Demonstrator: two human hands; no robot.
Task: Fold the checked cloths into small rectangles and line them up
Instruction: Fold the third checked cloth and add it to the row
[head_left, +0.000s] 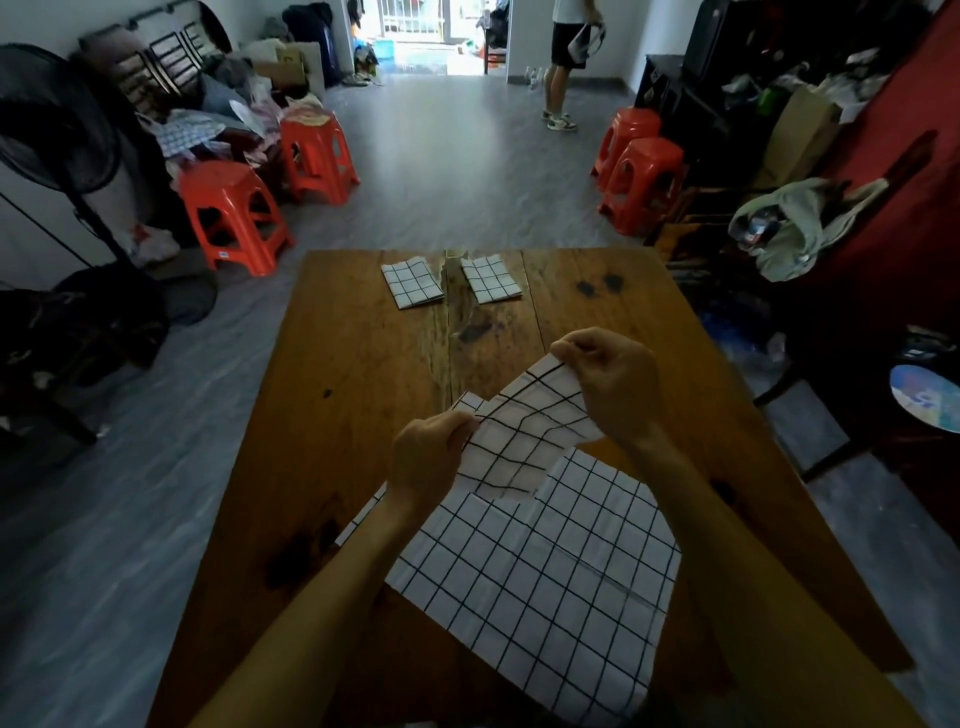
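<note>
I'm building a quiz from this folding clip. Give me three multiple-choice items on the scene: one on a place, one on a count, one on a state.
1. Where do the folded cloths lie?
A. At the table's far edge
B. On a stool
C. On the floor

2. How many cloths are already folded small?
A. One
B. Two
C. Four

3. What state is the held cloth in?
A. Flat on the table
B. Lifted, pinched by both hands
C. Rolled up

Answers:
1 A: the folded cloths sit by the far edge of the table.
2 B: two small rectangles show there.
3 B: the left hand and right hand pinch the held cloth above the flat cloth.
</note>
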